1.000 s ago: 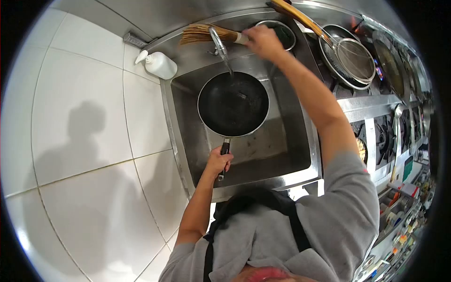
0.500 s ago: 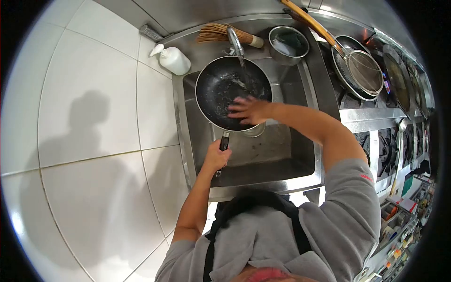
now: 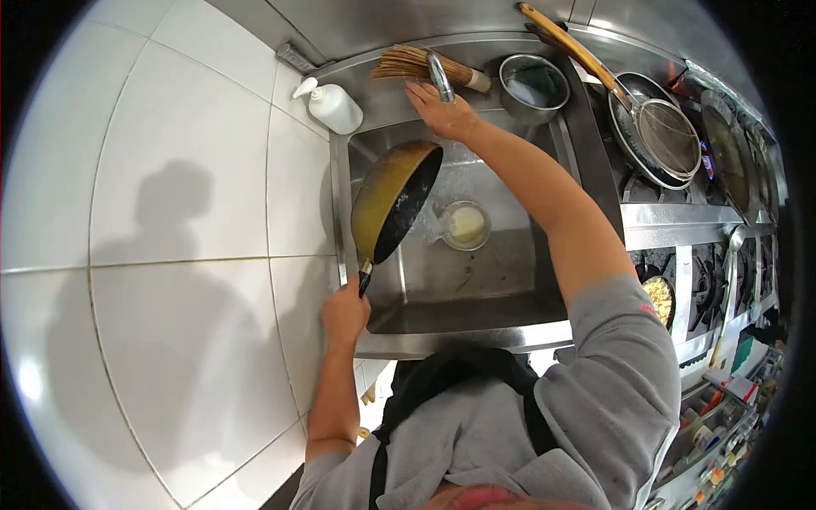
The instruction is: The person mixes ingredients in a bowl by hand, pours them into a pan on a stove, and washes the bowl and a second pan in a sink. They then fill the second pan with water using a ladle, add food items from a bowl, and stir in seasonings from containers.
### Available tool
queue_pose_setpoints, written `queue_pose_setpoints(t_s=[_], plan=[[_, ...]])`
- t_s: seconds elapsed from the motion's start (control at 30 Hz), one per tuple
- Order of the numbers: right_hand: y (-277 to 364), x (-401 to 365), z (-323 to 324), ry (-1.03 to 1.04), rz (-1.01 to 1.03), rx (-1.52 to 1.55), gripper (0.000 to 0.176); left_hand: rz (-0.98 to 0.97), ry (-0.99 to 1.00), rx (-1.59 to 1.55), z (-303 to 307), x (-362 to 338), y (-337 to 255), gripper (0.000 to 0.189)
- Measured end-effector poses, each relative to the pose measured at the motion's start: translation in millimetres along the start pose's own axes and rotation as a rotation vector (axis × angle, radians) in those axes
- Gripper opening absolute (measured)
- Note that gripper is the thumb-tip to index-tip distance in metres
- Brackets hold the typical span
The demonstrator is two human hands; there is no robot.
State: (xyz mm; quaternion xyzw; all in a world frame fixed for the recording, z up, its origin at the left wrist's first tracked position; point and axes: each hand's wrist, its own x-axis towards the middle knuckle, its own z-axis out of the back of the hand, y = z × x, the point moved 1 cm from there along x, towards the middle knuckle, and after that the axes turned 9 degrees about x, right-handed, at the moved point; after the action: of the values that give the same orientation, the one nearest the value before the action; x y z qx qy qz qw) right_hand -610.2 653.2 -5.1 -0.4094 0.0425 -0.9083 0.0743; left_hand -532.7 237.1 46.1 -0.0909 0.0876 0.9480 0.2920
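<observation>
My left hand (image 3: 344,314) is closed around the black handle of a frying pan (image 3: 374,200). The pan is tipped on its side over the left part of the sink, its yellowish-brown underside facing left and its wet black inside facing right. My right hand (image 3: 446,115) is at the tap (image 3: 439,76), beneath the curved spout, with its fingers stretched out to the left. The tap's handle is hidden, so a touch there cannot be made out. Water spreads beside a small round strainer bowl (image 3: 466,225) holding something pale on the sink floor.
The steel sink (image 3: 463,340) has a white pump bottle (image 3: 334,109) at its back left. A straw brush (image 3: 425,66) and a metal pot (image 3: 534,89) stand behind it. To the right are stove burners, pans and a wire strainer (image 3: 667,132).
My left hand has tilted the pan from flat under the tap onto its side and moved it left. My right hand has gone from inside the pan up to the tap. The strainer bowl is uncovered.
</observation>
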Motion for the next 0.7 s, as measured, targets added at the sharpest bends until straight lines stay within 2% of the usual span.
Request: queue_pose_setpoints(t_s=[0.03,0.1,0.13,0.2,0.27,0.33,0.37,0.4,0.43,0.47,0.53,0.57,0.6,0.63,0.7], plan=[[3,4,0,-0.008,0.005,0.003,0.024,0.008,-0.006,0.001,2,-3,4,0.029],[10,7,-8,0.484,-0.329,0.138,0.03,0.034,0.029,0.033,4,-14,13,0.032],[12,8,-5,0.479,-0.312,0.138,0.03,0.047,0.021,0.025,4,-21,16,0.032],[12,-15,-2,0.606,-0.285,0.032,0.029,0.055,-0.126,0.02,8,-38,20,0.033],[26,-62,3,0.284,-0.45,-0.009,0.03,0.055,-0.203,0.006,5,-51,26,0.033],[55,-92,48,0.732,-0.769,0.267,0.027,0.03,-0.289,-0.008,1,-69,29,0.034],[59,-138,21,0.983,-0.792,0.275,0.029,0.032,-0.342,-0.032,0,-75,30,0.034],[92,-139,69,1.045,-0.909,0.409,0.032,0.032,-0.391,-0.055,1,-82,31,0.034],[120,-180,69,1.036,-0.903,0.334,0.029,0.007,-0.407,-0.06,1,-88,29,0.034],[135,-246,46,1.074,-0.662,0.396,0.026,0.011,-0.435,-0.125,0,-95,28,0.031],[199,-226,155,0.979,-0.983,0.396,0.02,-0.026,-0.456,-0.185,-4,-106,25,0.028],[226,-239,179,0.97,-1.026,0.39,0.02,-0.033,-0.406,-0.366,-8,-110,22,0.022],[245,-252,200,0.654,-0.979,0.341,0.016,-0.037,-0.347,-0.548,-12,-111,17,0.018],[264,-264,221,0.351,-0.905,0.281,0.011,-0.066,-0.335,-0.549,-22,-111,10,0.018],[307,-273,293,0.099,-1.03,0.372,0.003,-0.29,-0.296,-0.966,-48,-115,-6,0.014]])
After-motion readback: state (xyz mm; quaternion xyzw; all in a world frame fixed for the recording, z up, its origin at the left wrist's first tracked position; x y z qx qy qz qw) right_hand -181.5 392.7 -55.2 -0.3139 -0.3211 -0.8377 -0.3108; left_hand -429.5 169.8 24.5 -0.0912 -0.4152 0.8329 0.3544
